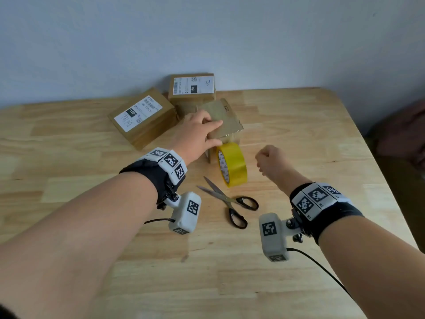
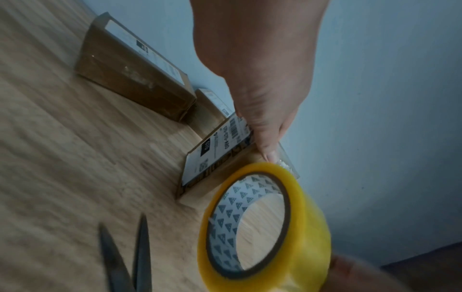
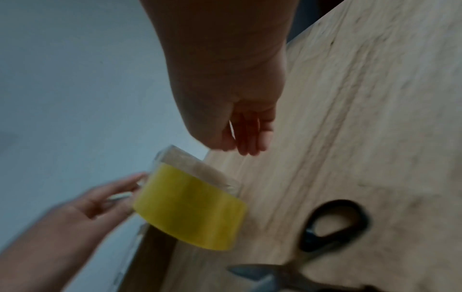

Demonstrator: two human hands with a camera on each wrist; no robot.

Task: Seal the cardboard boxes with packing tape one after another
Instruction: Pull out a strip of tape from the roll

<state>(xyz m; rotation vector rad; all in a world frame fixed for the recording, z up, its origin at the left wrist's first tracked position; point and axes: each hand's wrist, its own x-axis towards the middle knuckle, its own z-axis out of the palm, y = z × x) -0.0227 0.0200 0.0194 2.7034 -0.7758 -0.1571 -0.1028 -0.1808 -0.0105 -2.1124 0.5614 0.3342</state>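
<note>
A small brown cardboard box (image 1: 226, 116) stands in the middle of the wooden table (image 1: 310, 125). My left hand (image 1: 197, 132) holds it, fingers laid over its top and thumb (image 2: 268, 154) against its near labelled side (image 2: 212, 158). A yellow roll of packing tape (image 1: 233, 165) stands on its edge just in front of the box, touched by neither hand; it also fills the left wrist view (image 2: 310, 227) and shows in the right wrist view (image 3: 190, 213). My right hand (image 1: 271, 162) hovers to the right of the roll, fingers (image 3: 247, 138) curled and holding nothing.
Black-handled scissors (image 1: 249, 202) lie with blades apart in front of the tape. Two larger labelled boxes sit behind, one at the left (image 1: 145, 116) and one against the wall (image 1: 193, 88). The table's right edge drops off near a dark object (image 1: 402, 134).
</note>
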